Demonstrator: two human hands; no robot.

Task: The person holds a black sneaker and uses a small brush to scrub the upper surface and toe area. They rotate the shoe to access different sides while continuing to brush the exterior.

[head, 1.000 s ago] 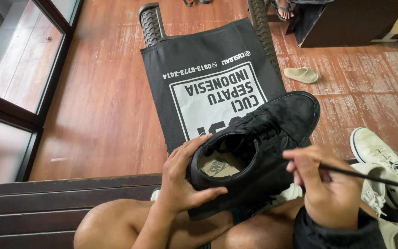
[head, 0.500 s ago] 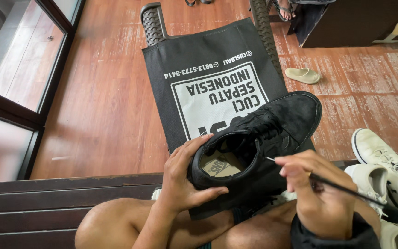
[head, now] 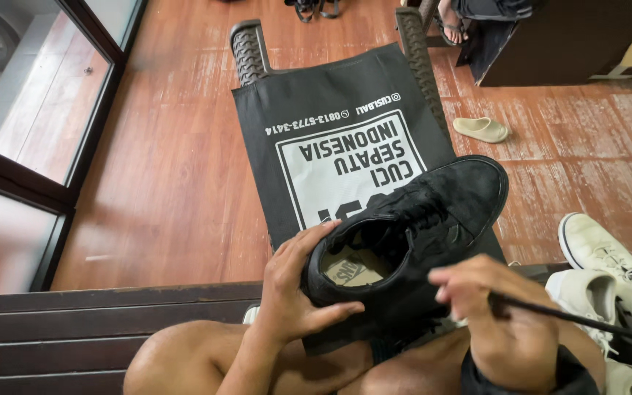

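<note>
Head view: right hand (head: 510, 322) lower, lace (head: 572, 318) taut as before

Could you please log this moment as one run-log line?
left hand: grips heel of black shoe | right hand: pinches black lace, pulled taut | nearby: white sneakers, black bag

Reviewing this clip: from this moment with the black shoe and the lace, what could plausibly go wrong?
1. The left hand grips the black shoe only at the heel, above the knees; a hard tug might twist it loose.
2. The right hand pinches the black lace, which runs taut toward the white sneakers; it could slip from the fingers.
3. The lace's far end is out of view, so it may snag there.
</note>
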